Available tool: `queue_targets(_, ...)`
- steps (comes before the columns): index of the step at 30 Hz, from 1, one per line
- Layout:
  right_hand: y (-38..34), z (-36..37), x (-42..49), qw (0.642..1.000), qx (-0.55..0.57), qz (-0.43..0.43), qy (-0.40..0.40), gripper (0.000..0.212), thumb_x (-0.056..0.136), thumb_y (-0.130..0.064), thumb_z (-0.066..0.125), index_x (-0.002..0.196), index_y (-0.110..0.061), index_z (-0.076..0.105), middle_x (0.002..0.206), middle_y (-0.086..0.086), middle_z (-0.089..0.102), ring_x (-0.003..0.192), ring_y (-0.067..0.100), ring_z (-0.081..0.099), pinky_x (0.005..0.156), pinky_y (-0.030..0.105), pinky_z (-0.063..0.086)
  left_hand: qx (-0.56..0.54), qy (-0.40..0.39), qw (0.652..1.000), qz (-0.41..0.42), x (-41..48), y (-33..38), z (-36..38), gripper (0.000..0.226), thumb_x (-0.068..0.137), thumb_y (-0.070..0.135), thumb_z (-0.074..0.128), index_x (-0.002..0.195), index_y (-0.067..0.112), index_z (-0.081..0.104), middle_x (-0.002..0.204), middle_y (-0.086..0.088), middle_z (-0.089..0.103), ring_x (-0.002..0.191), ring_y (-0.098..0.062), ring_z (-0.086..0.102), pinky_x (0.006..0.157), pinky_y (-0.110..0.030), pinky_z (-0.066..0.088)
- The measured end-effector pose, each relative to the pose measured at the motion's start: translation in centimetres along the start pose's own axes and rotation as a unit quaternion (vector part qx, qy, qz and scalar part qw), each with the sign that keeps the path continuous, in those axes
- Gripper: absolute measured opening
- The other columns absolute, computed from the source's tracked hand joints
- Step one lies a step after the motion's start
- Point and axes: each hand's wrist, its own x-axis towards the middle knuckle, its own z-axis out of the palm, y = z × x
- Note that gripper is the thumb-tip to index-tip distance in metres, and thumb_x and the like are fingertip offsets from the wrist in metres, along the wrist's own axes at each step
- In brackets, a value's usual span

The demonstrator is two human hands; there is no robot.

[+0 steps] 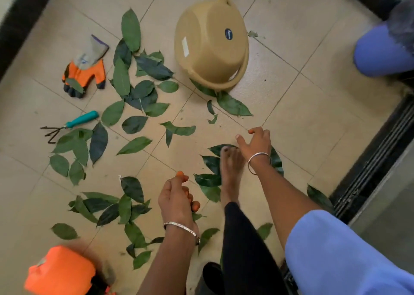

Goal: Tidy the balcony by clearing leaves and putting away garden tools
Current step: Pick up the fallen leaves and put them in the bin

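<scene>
Many green leaves (134,124) lie scattered over the tiled floor (302,115). A tan watering can (210,46) lies tipped on its side at the top centre, its rim on a leaf. An orange and grey garden glove (86,69) lies at the left. Below the glove is a small hand rake (74,123) with a teal handle. My left hand (177,197) hangs above the floor with its fingers loosely curled and nothing visible in them. My right hand (255,143) reaches down with spread fingers over dark leaves (215,160) beside my bare foot (230,171).
Another orange object, perhaps a second glove (60,272), is blurred at the bottom left. A black sliding-door track (376,160) runs along the right. A dark raised kerb (20,21) borders the floor at the upper left. A blue-clad shape (380,53) sits at the upper right.
</scene>
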Motion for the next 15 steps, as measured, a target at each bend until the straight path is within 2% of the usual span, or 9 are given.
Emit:
queue_targets(5, -0.4, 5.2, 3.6, 1.0, -0.014, -0.022, 0.016, 0.075, 0.081, -0.058, 0.067, 0.132, -0.009, 0.043, 0.128, 0.013, 0.039, 0.116, 0.031, 0.043, 0.094, 0.041, 0.043, 0.001, 0.033, 0.999, -0.043, 3.9, -0.2, 1.2, 0.025, 0.093, 0.033, 0.059, 0.074, 0.016, 0.06, 0.048, 0.005, 0.037, 0.043, -0.011, 0.031, 0.041, -0.024, 0.027)
queue_targets(10, -3.6, 8.4, 9.3, 0.997, -0.037, -0.013, 0.066, 0.105, 0.063, -0.076, 0.069, 0.138, -0.011, 0.034, 0.13, 0.011, 0.037, 0.12, 0.031, 0.037, 0.094, 0.047, 0.042, -0.029, -0.046, 0.998, -0.044, 7.1, 2.9, 5.8, 0.026, 0.095, 0.036, 0.057, 0.078, 0.016, 0.061, 0.05, 0.005, 0.038, 0.039, -0.008, 0.032, 0.038, -0.02, 0.026)
queue_targets(15, -5.8, 9.4, 11.6, 0.99, -0.111, -0.014, 0.089, 0.124, 0.04, -0.093, 0.062, 0.134, -0.015, 0.037, 0.126, 0.008, 0.04, 0.116, 0.029, 0.038, 0.09, 0.047, 0.039, -0.066, -0.065, 0.994, -0.058, 8.0, 4.4, 7.8, 0.026, 0.094, 0.035, 0.059, 0.078, 0.015, 0.058, 0.052, 0.004, 0.038, 0.038, -0.008, 0.032, 0.035, -0.018, 0.026)
